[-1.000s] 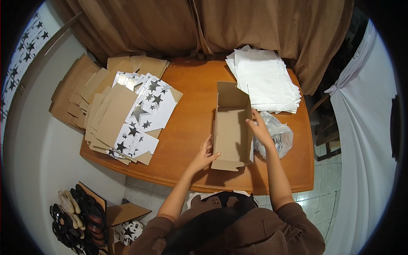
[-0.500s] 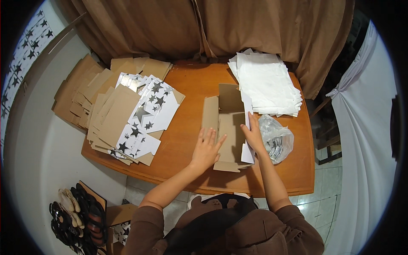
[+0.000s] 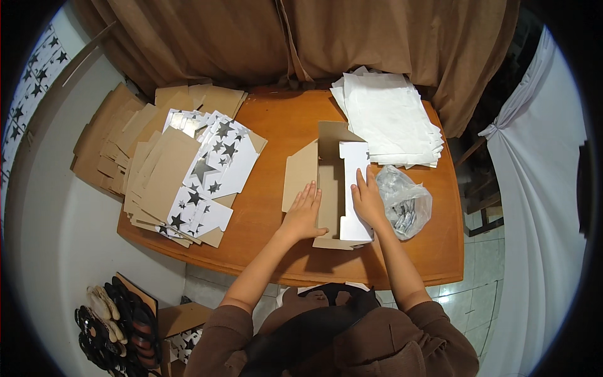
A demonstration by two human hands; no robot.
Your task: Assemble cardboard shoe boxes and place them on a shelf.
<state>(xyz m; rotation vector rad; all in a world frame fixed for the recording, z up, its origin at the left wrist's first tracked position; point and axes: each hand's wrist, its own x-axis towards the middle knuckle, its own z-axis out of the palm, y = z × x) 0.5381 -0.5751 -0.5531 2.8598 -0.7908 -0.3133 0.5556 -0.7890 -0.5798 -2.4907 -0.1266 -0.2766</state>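
A partly folded cardboard box (image 3: 330, 173) stands on the table in front of me, brown inside, its top uncovered. My left hand (image 3: 304, 212) lies with fingers stretched out along the box's left wall, beside a brown flap (image 3: 299, 171) that leans out to the left. On the other side, my right hand (image 3: 369, 201) rests with fingers extended on a white notched flap (image 3: 355, 160), which slopes inward over part of the opening. Neither hand grips anything. The underside of the box is hidden.
Flat brown and star-printed cardboard blanks (image 3: 164, 179) are piled at the left of the wooden table (image 3: 267, 188). White sheets (image 3: 392, 116) lie stacked at the back right. Close by my right hand sits a clear plastic bag (image 3: 407, 210) with small silvery packets. Shoes (image 3: 119, 320) stand lower left.
The white right flap has folded inward under my right hand. The left brown flap now spreads farther outward, and my left hand has shifted slightly along the left wall.
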